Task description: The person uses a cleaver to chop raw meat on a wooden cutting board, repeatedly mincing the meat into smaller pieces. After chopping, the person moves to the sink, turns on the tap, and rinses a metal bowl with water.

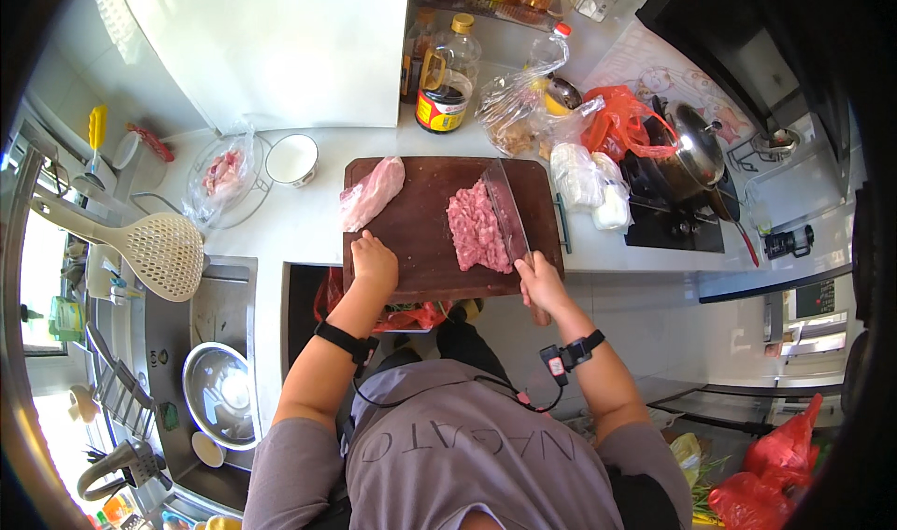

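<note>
My right hand point(541, 282) grips the handle of a cleaver point(506, 208) at the right part of a dark wooden cutting board point(427, 250). The blade lies along the right side of a heap of minced raw meat point(476, 225). My left hand point(373, 260) rests at the board's left front edge, with no object seen in it; its fingers point towards a whole piece of raw meat point(373, 192) at the board's back left, a little way beyond them. Both wrists wear black straps.
Left of the board stand a white bowl point(292, 159) and a bag of raw meat point(226, 173) on a wire rack; the sink point(223, 299) is nearer. A sauce bottle point(443, 103), plastic bags point(622, 124), white wrapped packs point(585, 180) and a lidded pan point(683, 155) stand behind and right.
</note>
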